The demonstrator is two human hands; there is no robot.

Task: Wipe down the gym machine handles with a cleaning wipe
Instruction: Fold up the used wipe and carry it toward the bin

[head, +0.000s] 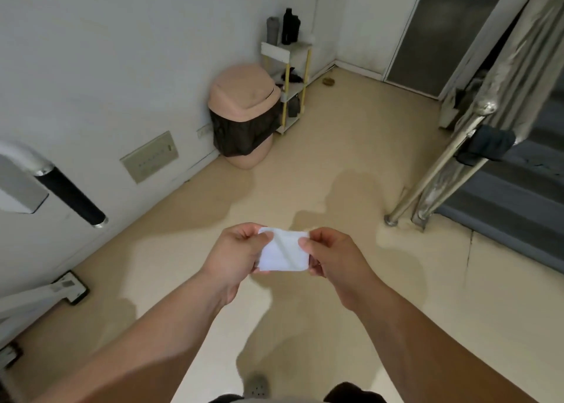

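Observation:
A white folded cleaning wipe (284, 253) is held flat in front of me, above the beige floor. My left hand (236, 254) pinches its left edge with thumb on top. My right hand (331, 254) pinches its right edge the same way. A black padded machine handle (71, 195) with chrome ends juts out from the white machine frame at the left, well apart from both hands.
A pink swing-lid bin (244, 112) with a black liner stands by the wall ahead. A small white shelf (288, 79) with bottles is behind it. Chrome stair railing posts (427, 186) rise at the right beside grey steps. The white machine base (65, 288) lies low left.

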